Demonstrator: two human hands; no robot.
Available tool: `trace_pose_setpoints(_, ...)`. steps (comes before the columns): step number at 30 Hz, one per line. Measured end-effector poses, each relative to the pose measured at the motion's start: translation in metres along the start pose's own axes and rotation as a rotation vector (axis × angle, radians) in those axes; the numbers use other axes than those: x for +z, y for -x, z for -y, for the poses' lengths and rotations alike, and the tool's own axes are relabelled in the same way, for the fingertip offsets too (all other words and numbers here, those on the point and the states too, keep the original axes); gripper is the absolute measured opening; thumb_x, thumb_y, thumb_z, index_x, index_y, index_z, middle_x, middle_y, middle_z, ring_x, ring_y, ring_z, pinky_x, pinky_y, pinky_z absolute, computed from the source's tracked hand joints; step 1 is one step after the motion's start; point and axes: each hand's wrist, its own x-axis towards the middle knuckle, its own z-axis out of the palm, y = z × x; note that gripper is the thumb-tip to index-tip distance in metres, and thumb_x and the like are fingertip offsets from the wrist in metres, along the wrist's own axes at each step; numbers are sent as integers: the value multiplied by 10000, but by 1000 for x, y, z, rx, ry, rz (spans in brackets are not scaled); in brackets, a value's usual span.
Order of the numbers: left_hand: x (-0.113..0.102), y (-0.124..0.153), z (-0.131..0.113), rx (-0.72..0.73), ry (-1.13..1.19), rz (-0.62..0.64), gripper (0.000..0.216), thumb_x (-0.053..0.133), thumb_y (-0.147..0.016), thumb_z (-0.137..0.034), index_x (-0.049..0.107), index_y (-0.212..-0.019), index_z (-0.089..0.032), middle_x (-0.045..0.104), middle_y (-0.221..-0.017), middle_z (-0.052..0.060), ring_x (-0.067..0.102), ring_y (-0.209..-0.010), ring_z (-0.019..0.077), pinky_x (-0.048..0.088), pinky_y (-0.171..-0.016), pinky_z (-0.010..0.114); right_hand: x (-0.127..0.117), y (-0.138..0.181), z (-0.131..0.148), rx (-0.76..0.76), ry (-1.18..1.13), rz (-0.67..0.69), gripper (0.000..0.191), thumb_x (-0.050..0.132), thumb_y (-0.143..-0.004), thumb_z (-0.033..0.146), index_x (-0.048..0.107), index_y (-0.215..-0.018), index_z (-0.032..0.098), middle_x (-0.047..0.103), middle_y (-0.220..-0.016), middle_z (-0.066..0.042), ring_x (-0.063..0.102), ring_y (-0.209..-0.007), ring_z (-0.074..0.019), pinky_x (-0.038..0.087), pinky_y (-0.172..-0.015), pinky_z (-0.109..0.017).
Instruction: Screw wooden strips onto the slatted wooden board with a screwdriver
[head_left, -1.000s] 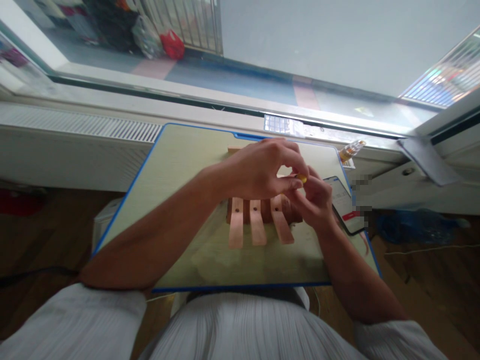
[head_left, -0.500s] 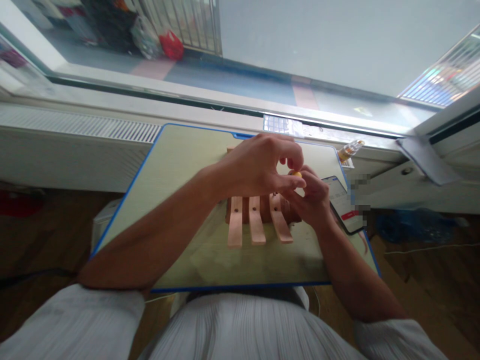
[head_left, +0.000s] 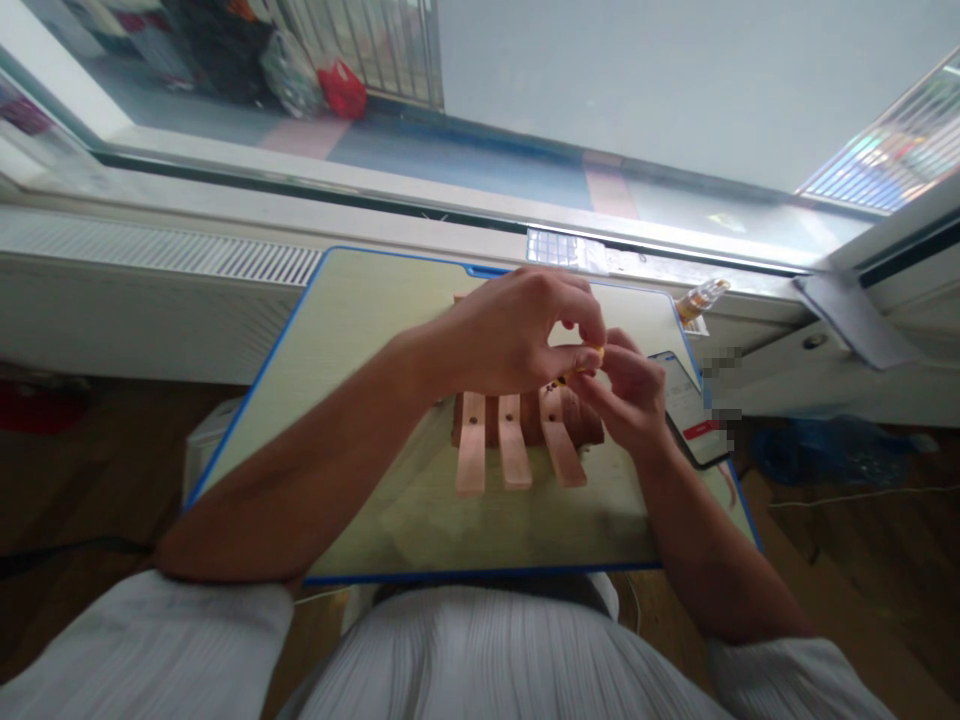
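My left hand (head_left: 544,325) reaches across from the left, thumb and index finger pinched on a small yellow piece (head_left: 598,354). From the right, my right hand (head_left: 630,395) meets it, its fingertips closed at the same piece; fingers hide most of its shape. A bit of yellow and black (head_left: 559,382) shows just under the left thumb, too small to name. Below both hands lies a brown wooden block (head_left: 529,420) bearing light wooden strips. Three strips, the left (head_left: 472,455), middle (head_left: 514,450) and right one (head_left: 562,450), stick out towards me, each with a dark hole.
A pale table (head_left: 337,400) with blue edging carries the work. On its right lies a smartphone (head_left: 686,405). An amber-and-clear bottle (head_left: 701,300) stands by the far right corner. Behind are a white radiator (head_left: 172,255) and a window sill (head_left: 450,235).
My right fingers have opened out slightly and shifted a little to the right. The yellow piece has turned between the fingertips, and yellow and black now shows under the left thumb.
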Motion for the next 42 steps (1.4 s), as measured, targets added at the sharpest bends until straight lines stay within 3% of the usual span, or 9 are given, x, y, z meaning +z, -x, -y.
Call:
trace_pose_setpoints(7,-2,0,-4,-8,17,47,183,727,-918,-225,873,-1026,-248,815,-1065,61,750,-978,216,593,-919,374,0,0,-9,-20,25,-13,212,843,-941,360,686,-837,263,636,-911,-17,584,-848,-209,496,-775,-398)
trace_pose_setpoints(14,3,-1,1,-22,-19,-37,104,829,-863,-293,833,-947,-232,787,-962,35,707,-862,183,555,-801,348,6,3,-12,6,-66,-24,240,877,-913,302,643,-879,262,632,-895,14,551,-807,-180,465,-754,-366)
trace_pose_setpoints(19,3,0,1,-14,-25,-38,38,803,-875,-258,824,-888,-231,779,-922,29,699,-831,171,551,-786,337,5,3,-12,9,-88,-18,209,901,-887,280,704,-955,269,655,-925,7,586,-830,-185,489,-794,-376)
trace_pose_setpoints(25,-3,0,-1,8,-31,4,141,751,-899,-213,864,-974,-250,807,-985,45,733,-921,203,570,-862,360,-2,1,-10,2,-37,21,78,847,-948,337,811,-974,273,687,-1014,-45,626,-876,-210,517,-809,-403)
trace_pose_setpoints(29,-3,1,-1,13,-25,32,159,753,-904,-226,869,-1010,-250,816,-1025,46,738,-933,201,574,-865,353,-1,1,-12,-13,-56,11,149,871,-927,326,738,-908,264,693,-996,-35,606,-862,-205,515,-803,-397)
trace_pose_setpoints(36,3,0,0,-15,-44,-26,84,791,-885,-266,843,-945,-238,794,-950,34,715,-862,184,560,-800,343,5,2,-15,6,-115,-26,259,907,-887,311,651,-906,275,637,-901,12,567,-812,-186,494,-760,-369)
trace_pose_setpoints(42,-1,-2,1,16,-73,-13,119,758,-901,-230,855,-965,-257,806,-973,38,731,-910,204,572,-867,373,-1,0,-9,12,-60,38,75,825,-964,319,783,-988,262,673,-1012,-40,598,-859,-199,491,-791,-396)
